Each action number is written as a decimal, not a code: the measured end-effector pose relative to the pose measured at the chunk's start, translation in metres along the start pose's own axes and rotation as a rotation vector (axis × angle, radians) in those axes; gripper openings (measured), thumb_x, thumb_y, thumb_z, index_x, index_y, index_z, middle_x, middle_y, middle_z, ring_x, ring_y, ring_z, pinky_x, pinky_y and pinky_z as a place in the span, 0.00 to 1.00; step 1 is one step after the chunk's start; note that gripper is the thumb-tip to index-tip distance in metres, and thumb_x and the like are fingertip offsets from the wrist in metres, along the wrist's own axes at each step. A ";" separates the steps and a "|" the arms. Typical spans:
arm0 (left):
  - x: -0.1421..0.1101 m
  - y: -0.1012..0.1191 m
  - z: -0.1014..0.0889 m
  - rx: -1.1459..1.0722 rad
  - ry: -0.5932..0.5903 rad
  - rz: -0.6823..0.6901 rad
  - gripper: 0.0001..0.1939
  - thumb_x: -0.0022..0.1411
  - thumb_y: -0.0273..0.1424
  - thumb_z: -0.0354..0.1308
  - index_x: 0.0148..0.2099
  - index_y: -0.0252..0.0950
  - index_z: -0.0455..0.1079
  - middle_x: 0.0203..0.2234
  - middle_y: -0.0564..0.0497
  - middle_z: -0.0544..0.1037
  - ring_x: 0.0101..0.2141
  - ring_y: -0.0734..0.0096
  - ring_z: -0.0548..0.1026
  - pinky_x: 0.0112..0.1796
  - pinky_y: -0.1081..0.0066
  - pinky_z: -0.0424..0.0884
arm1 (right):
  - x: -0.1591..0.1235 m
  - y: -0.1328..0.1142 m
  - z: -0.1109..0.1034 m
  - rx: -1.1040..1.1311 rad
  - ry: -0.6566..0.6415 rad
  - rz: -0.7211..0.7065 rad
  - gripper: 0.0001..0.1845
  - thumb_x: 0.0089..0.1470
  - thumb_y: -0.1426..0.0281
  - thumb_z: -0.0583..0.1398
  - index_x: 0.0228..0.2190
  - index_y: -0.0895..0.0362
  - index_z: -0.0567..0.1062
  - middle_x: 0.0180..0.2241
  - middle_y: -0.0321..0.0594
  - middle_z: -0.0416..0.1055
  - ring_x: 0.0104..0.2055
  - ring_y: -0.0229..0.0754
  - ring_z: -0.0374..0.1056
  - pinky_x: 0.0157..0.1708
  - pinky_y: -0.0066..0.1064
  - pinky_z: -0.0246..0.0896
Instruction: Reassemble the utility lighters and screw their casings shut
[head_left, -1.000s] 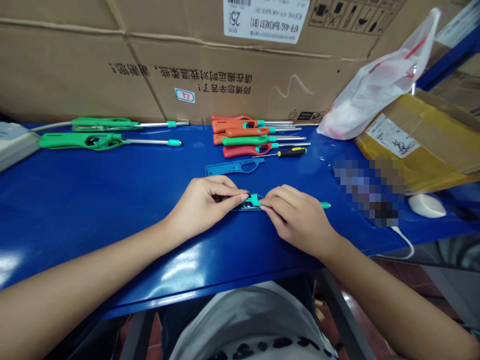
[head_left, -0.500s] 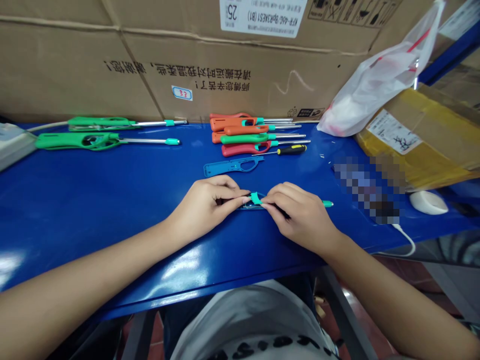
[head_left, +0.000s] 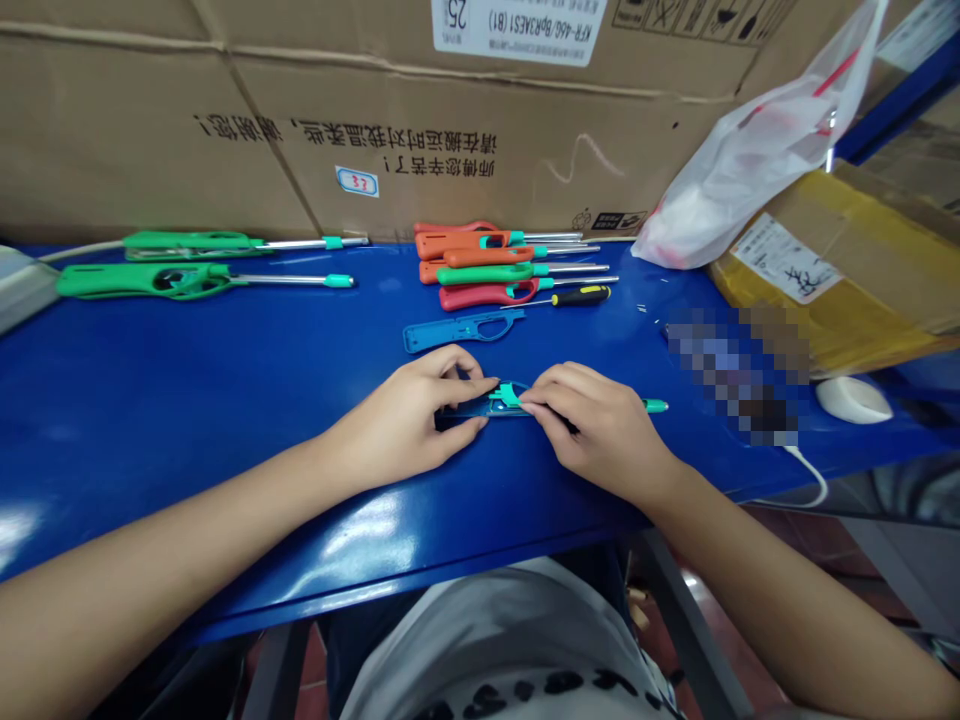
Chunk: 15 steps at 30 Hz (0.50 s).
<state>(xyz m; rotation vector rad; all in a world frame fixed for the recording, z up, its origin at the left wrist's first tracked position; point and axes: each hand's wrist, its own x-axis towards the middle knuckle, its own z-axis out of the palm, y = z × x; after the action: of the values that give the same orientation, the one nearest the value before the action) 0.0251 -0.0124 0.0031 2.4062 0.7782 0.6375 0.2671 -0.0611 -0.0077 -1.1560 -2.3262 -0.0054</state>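
Under my hands lies a blue gas lighter (head_left: 491, 410), its handle opened up and its inside showing. My left hand (head_left: 412, 405) holds the handle's left part, forefinger on the far edge and thumb on the near one. My right hand (head_left: 604, 420) is closed, with thumb and forefinger pinching the right side of the green trigger (head_left: 510, 396). Beyond my right hand the lighter's green tip (head_left: 655, 406) sticks out; most of its rod is hidden. A loose blue half shell (head_left: 461, 330) lies just behind my hands.
Behind the half shell are a black-and-yellow screwdriver (head_left: 581, 296) and several stacked lighters (head_left: 487, 293). Two green lighters (head_left: 142, 281) lie at the back left. A large carton (head_left: 300, 130) stands behind. On the right are a blurred-out object (head_left: 739, 380), a white mouse (head_left: 853, 399) and a taped box (head_left: 862, 270).
My left thumb and forefinger have moved off the trigger and spread to the edges of the handle. The trigger sits slightly further left; my right hand has kept its pinch.
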 end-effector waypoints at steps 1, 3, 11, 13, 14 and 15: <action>0.000 0.000 0.000 0.007 -0.004 0.008 0.18 0.66 0.29 0.60 0.57 0.36 0.77 0.45 0.45 0.75 0.45 0.65 0.76 0.46 0.66 0.75 | 0.000 0.000 0.000 0.000 -0.002 0.001 0.10 0.67 0.72 0.56 0.38 0.58 0.78 0.37 0.42 0.78 0.40 0.44 0.73 0.40 0.35 0.68; -0.001 -0.001 -0.001 0.020 -0.010 0.026 0.18 0.68 0.29 0.59 0.58 0.35 0.76 0.46 0.45 0.75 0.46 0.65 0.76 0.49 0.65 0.75 | 0.000 0.000 0.000 0.002 -0.006 0.002 0.10 0.67 0.72 0.56 0.38 0.58 0.78 0.37 0.42 0.78 0.40 0.44 0.73 0.40 0.35 0.68; -0.002 -0.001 0.001 0.040 -0.019 0.041 0.16 0.70 0.29 0.59 0.58 0.36 0.75 0.46 0.45 0.74 0.46 0.66 0.75 0.49 0.66 0.74 | -0.001 0.000 -0.002 0.018 -0.005 0.021 0.08 0.66 0.72 0.56 0.38 0.57 0.77 0.37 0.40 0.77 0.40 0.42 0.73 0.39 0.33 0.67; -0.002 -0.002 0.002 0.057 -0.022 0.037 0.16 0.70 0.30 0.58 0.59 0.36 0.74 0.47 0.45 0.74 0.46 0.65 0.76 0.49 0.65 0.74 | -0.001 0.001 -0.003 0.012 -0.010 0.022 0.08 0.66 0.72 0.56 0.38 0.56 0.76 0.37 0.40 0.77 0.40 0.42 0.73 0.39 0.33 0.66; -0.002 -0.002 0.003 0.066 -0.023 0.035 0.17 0.71 0.30 0.58 0.59 0.36 0.74 0.47 0.45 0.74 0.46 0.65 0.76 0.49 0.65 0.74 | -0.001 0.001 -0.003 0.009 -0.012 0.024 0.08 0.67 0.72 0.56 0.38 0.56 0.76 0.37 0.40 0.77 0.40 0.42 0.73 0.39 0.33 0.66; -0.002 -0.002 0.003 0.073 -0.022 0.035 0.17 0.71 0.30 0.57 0.59 0.36 0.74 0.47 0.44 0.74 0.46 0.65 0.76 0.48 0.65 0.74 | 0.000 0.001 -0.003 0.006 -0.014 0.026 0.08 0.67 0.72 0.56 0.38 0.56 0.76 0.37 0.40 0.77 0.40 0.42 0.73 0.39 0.33 0.66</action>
<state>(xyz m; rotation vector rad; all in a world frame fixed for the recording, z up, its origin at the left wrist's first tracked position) 0.0242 -0.0133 -0.0014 2.4944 0.7641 0.6051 0.2693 -0.0614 -0.0056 -1.1863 -2.3217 0.0185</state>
